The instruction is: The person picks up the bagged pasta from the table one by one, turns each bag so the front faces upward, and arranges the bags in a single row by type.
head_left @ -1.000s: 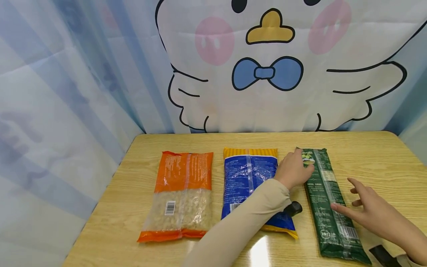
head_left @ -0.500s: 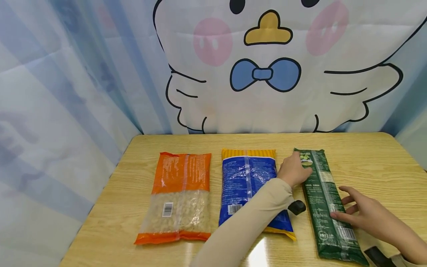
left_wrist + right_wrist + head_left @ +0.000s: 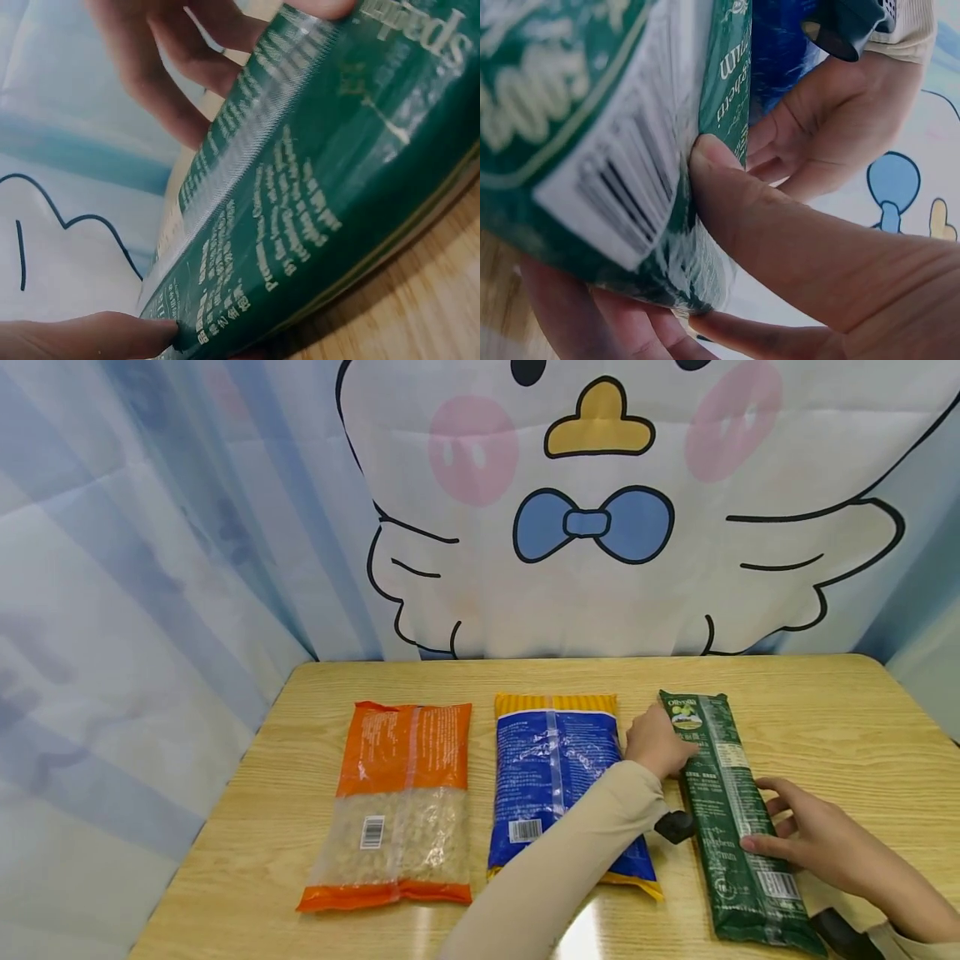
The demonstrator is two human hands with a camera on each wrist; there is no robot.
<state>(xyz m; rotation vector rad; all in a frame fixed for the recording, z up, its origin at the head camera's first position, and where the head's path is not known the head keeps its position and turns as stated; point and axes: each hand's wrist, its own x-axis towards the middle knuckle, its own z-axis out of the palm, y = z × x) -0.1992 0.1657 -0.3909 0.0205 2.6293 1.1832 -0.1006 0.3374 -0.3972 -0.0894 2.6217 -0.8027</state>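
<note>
Green packet (image 3: 726,814) lies on the table (image 3: 247,860), top toward eleven o'clock. Both hands have hold of it, and I see no lift yet. Left hand (image 3: 658,743) pinches its ten-o'clock edge; right hand (image 3: 816,839) grips its four-o'clock side, thumb on the face. Toward nine o'clock, blue packet (image 3: 551,768), crossed by left sleeve (image 3: 570,852), then orange packet (image 3: 401,793), neither held.

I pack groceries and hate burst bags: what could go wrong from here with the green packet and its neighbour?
The left hand and right hand hold the green packet by opposite long edges, so uneven lifting might twist it. The left sleeve crosses over the blue packet in the head view, so a low sweep could nudge it.
</note>
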